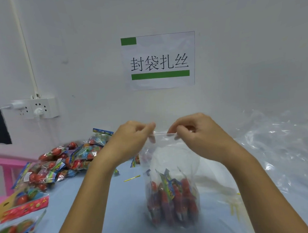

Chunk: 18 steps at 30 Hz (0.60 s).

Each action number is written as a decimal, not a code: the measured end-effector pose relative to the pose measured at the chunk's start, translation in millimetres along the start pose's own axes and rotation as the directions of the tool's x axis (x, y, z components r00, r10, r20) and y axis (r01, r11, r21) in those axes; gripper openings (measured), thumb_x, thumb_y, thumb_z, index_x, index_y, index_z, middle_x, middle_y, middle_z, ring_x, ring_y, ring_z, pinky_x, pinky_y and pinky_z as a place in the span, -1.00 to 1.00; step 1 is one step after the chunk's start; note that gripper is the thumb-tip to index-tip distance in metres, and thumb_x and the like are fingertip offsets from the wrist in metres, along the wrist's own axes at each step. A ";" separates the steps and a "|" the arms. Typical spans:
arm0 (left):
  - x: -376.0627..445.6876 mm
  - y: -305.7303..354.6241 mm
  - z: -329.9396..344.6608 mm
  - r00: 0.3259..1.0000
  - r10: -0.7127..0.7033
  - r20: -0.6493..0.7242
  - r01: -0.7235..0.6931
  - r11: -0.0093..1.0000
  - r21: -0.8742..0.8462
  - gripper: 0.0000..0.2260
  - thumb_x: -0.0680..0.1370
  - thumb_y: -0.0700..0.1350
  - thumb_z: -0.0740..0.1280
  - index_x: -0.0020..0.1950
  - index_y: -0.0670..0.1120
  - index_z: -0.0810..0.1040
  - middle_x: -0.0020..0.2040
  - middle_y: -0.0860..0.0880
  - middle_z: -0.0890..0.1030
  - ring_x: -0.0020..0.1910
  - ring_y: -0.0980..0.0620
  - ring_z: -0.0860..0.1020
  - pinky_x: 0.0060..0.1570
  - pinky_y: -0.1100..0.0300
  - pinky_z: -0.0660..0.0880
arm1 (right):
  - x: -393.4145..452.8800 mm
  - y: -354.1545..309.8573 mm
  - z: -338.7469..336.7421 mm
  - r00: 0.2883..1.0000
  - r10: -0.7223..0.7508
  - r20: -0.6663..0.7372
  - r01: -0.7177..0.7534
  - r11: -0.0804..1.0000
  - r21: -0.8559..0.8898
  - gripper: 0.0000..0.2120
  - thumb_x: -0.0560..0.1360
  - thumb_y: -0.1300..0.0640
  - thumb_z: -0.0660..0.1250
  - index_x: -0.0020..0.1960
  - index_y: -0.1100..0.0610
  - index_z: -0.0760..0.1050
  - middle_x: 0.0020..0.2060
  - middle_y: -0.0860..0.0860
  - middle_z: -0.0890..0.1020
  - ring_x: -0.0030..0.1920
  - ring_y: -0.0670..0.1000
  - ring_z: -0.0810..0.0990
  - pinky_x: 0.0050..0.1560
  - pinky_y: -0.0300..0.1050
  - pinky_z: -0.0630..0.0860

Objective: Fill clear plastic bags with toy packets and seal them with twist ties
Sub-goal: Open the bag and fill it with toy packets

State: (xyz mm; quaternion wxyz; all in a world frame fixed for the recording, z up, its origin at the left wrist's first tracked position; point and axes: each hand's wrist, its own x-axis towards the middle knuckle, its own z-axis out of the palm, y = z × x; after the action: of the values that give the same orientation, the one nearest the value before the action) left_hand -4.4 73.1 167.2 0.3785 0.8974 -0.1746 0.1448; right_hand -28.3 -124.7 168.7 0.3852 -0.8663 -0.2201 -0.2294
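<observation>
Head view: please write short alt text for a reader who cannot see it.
Left hand and right hand pinch the top edge of a clear bag holding toy packets. More packets lie left; a twist tie lies on the table.

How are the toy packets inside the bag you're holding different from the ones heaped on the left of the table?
The packets in the bag stand upright, packed side by side; the loose pile of packets lies flat and jumbled. The bagged ones sit behind clear plastic, its top edge pinched by the left hand and right hand; the pile lies uncovered on the blue table. Both appear to be the same kind: colourful packets holding red balls.
</observation>
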 end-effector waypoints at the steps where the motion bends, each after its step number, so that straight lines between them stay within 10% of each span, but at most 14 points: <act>1: 0.6 1.6 2.2 0.999 -0.050 0.013 0.049 0.996 0.081 -0.58 0.63 0.12 0.21 -0.28 -0.06 0.66 -0.47 0.17 0.49 -0.46 0.23 0.44 -0.37 0.28 0.36 | 0.4 0.0 3.5 0.998 0.038 0.056 -0.035 0.998 -0.051 -0.71 0.49 0.07 0.18 -0.23 -0.01 0.66 -0.26 -0.05 0.71 -0.29 0.00 0.68 -0.18 0.01 0.62; 7: -0.3 4.7 12.1 0.989 -0.120 0.090 0.094 0.963 0.252 -0.64 0.55 -0.06 0.35 -0.44 -0.10 0.46 -0.62 0.11 0.33 -0.58 0.06 0.25 -0.63 0.34 0.18 | -2.0 3.9 14.1 0.930 0.244 0.275 -0.156 0.939 -0.307 -0.60 0.61 0.02 0.14 -0.14 0.22 0.66 -0.37 -0.08 0.68 -0.55 -0.11 0.62 -0.45 -0.19 0.46; 10: -2.8 10.6 11.1 0.992 -0.098 0.084 0.075 0.967 0.244 -0.88 0.51 -0.12 0.37 -0.07 0.00 0.71 -0.24 0.07 0.67 -0.39 0.02 0.57 -0.53 0.35 0.39 | -3.7 1.9 15.1 0.890 0.289 0.353 -0.169 0.927 -0.334 -0.67 0.59 0.04 0.15 -0.13 0.08 0.66 -0.26 -0.14 0.72 -0.54 -0.15 0.61 -0.43 -0.26 0.39; 14: -2.5 11.9 12.3 0.995 -0.082 0.047 0.071 0.976 0.205 -0.70 0.53 -0.18 0.35 0.22 0.07 0.62 0.10 -0.06 0.62 -0.20 -0.01 0.65 -0.24 0.19 0.60 | -4.4 2.0 16.5 0.849 0.345 0.399 -0.187 0.904 -0.385 -0.68 0.59 0.08 0.12 -0.01 0.16 0.64 -0.23 -0.14 0.73 -0.54 -0.20 0.57 -0.44 -0.30 0.38; 18: -1.1 10.6 14.7 0.999 -0.025 0.027 0.020 0.986 0.163 -0.65 0.56 -0.18 0.31 0.31 0.10 0.57 0.18 0.01 0.57 -0.32 0.24 0.58 -0.43 0.34 0.46 | -4.3 1.6 17.6 0.771 0.432 0.467 -0.209 0.865 -0.456 -0.66 0.62 0.08 0.06 0.10 0.12 0.60 -0.22 -0.11 0.74 -0.55 -0.22 0.52 -0.43 -0.30 0.37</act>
State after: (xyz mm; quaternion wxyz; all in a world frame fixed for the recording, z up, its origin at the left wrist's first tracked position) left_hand -8.0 55.7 163.6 0.3031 0.9292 -0.1576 0.1413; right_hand -26.9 -113.0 154.8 0.1640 -0.9771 -0.1194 0.0644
